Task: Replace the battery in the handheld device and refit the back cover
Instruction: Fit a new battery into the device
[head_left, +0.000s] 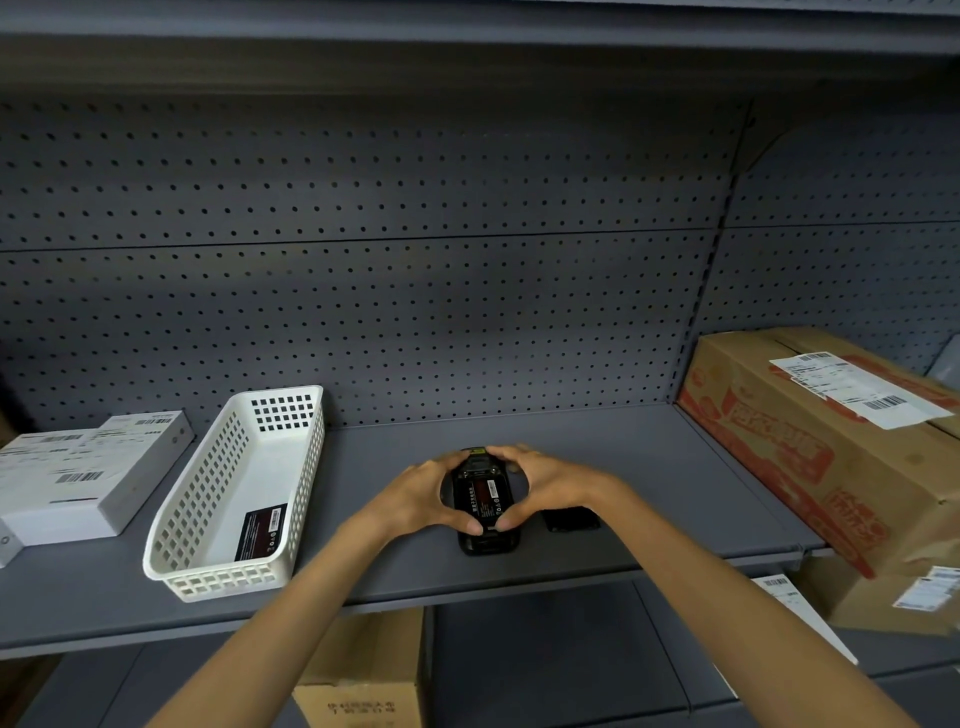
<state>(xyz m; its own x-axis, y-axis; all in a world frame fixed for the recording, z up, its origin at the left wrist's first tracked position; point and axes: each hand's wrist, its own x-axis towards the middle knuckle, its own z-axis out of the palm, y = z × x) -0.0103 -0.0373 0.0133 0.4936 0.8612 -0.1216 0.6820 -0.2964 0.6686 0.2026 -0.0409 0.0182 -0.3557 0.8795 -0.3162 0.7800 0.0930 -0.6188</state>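
A black handheld device (485, 540) lies face down on the grey shelf (623, 467), its back open. A black battery (484, 498) with a red and white label sits in its bay. My left hand (423, 493) grips the device's left side, thumb on the battery's near end. My right hand (545, 480) grips the right side, thumb beside the left one. The black back cover (571, 518) lies flat on the shelf just right of the device, partly behind my right wrist. Another black battery (261, 530) lies in the white basket (171, 519).
The white perforated basket stands left of the device. A white labelled box (78, 478) sits at far left. A large cardboard carton (831, 452) fills the shelf's right end. Pegboard backs the shelf. More cartons (369, 675) sit on the lower shelf.
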